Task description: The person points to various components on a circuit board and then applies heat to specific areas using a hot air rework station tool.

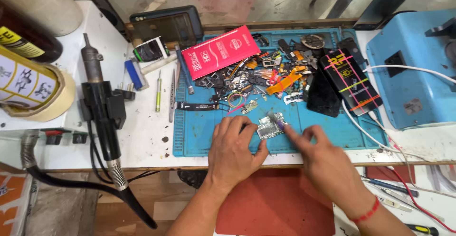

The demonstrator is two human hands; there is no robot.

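On blue mat [199, 138] atop white bench [142, 136], my left hand [233, 151] pins small circuit board [269, 127] w/ fingertips; right hand [323, 162] pinches its purple end. Parts pile [266, 79] behind, hot-air gun [102, 108] left, concrete floor beyond.

flat red package [221, 51] at mat's back edge, yellow-labelled tape roll [29, 89] far left, black banded phone screen [350, 80] right
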